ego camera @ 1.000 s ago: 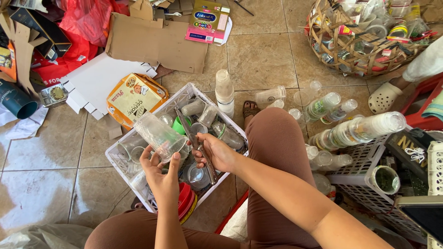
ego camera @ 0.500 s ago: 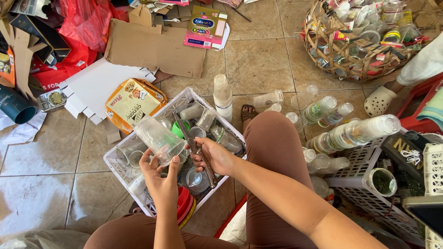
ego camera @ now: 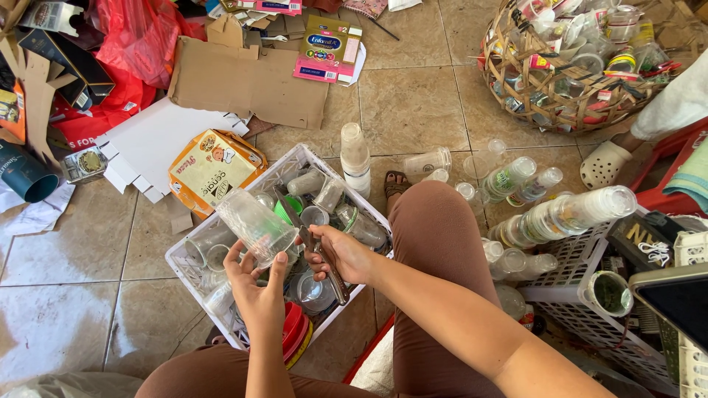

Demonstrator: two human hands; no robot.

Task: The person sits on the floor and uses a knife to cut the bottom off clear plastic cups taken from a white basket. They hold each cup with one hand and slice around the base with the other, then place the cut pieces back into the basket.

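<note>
Your left hand (ego camera: 257, 284) grips a clear plastic cup (ego camera: 254, 225), fingers wrapped round its lower end, cup tilted with the mouth up-left, held just above the white crate (ego camera: 193, 254). Your right hand (ego camera: 341, 254) is closed round a metal tool (ego camera: 324, 259), looks like scissors or a blade, tip pointing at the cup's base; can't tell which tool for sure. Step in hand, by my read: you're working the cup with the tool, likely cutting or scraping something off near the bottom. Next move calls for a steady left grip and the tip set right at the cup's edge, since the thin wall will flex and slip. Cup looks see-through, crinkled, a bit cloudy, empty. Crate below holds more clear cups and jars plus a green lid (ego camera: 284, 212). Red lids (ego camera: 293, 332) sit by your knee. Right: a stack of nested cups (ego camera: 571, 212) lying over a second white basket (ego camera: 582, 284). Farther out: flat cardboard (ego camera: 247, 81), and a wicker basket (ego camera: 571, 66) full of plastic containers.
</note>
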